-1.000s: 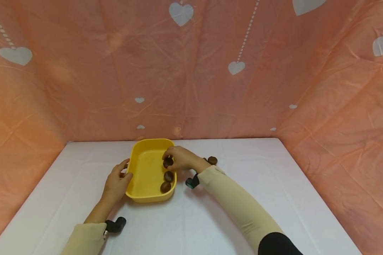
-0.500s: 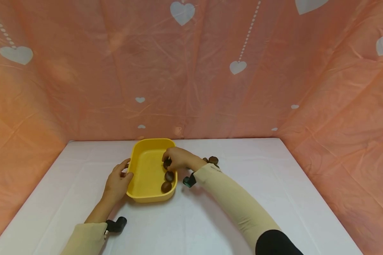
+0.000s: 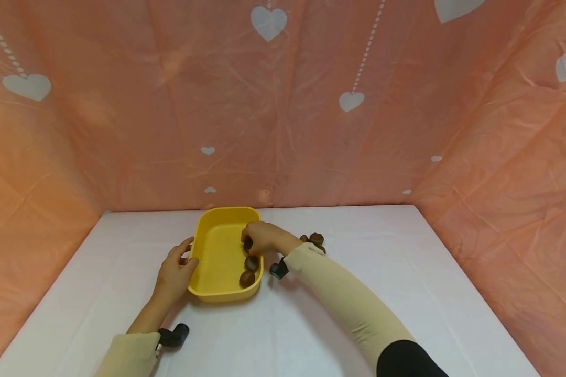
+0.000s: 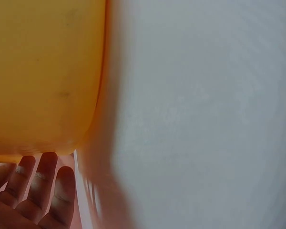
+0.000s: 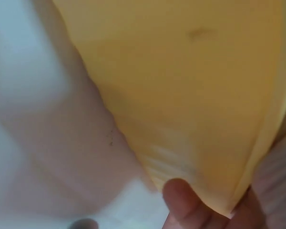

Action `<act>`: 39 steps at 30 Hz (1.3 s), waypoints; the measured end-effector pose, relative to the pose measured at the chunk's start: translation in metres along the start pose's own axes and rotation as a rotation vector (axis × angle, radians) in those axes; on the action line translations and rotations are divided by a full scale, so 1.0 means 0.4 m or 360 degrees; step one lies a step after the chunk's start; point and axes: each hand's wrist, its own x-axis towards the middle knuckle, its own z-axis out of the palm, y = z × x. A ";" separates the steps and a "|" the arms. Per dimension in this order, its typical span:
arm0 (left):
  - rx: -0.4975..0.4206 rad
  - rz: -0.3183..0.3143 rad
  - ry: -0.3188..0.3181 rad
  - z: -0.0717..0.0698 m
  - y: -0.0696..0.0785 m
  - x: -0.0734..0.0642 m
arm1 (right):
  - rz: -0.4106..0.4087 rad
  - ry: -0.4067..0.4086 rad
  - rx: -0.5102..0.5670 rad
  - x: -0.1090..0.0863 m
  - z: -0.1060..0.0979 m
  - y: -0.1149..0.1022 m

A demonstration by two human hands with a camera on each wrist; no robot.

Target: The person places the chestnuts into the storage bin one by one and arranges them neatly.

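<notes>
A yellow rectangular tub (image 3: 219,256) stands on the white table. At its left side is my left hand (image 3: 173,268), touching the wall with fingertips and thumb; the left wrist view has its fairly straight fingers (image 4: 43,181) against the tub's outside. Over the right rim reaches my right hand (image 3: 266,237), pinching a brown chestnut (image 3: 248,245) just inside; the fingers partly hide it. Two more chestnuts lie in a row nearer me along the same wall, one in the middle (image 3: 252,263) and one close to the corner (image 3: 247,279). The right wrist view shows mostly the tub's outer wall (image 5: 190,95).
Several chestnuts (image 3: 316,239) lie in a group on the table right of the tub, partly behind my right forearm. White cloth (image 3: 396,272) covers the table. An orange curtain with hearts (image 3: 273,125) rises behind its back edge.
My right hand sinks slightly at the tub's right wall, and less of the pinched chestnut shows. The right forearm has shifted a little left. My left hand stays against the tub.
</notes>
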 end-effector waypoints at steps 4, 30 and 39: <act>0.0007 0.0015 0.0000 0.000 0.000 0.001 | -0.0005 -0.0017 -0.0070 0.002 -0.001 -0.002; 0.0006 0.0063 0.0004 0.008 0.009 0.019 | -0.0159 0.0180 0.0294 -0.075 -0.046 0.030; 0.0021 0.0103 0.0021 0.002 0.023 0.018 | -0.0233 0.0428 0.0316 -0.146 -0.071 0.047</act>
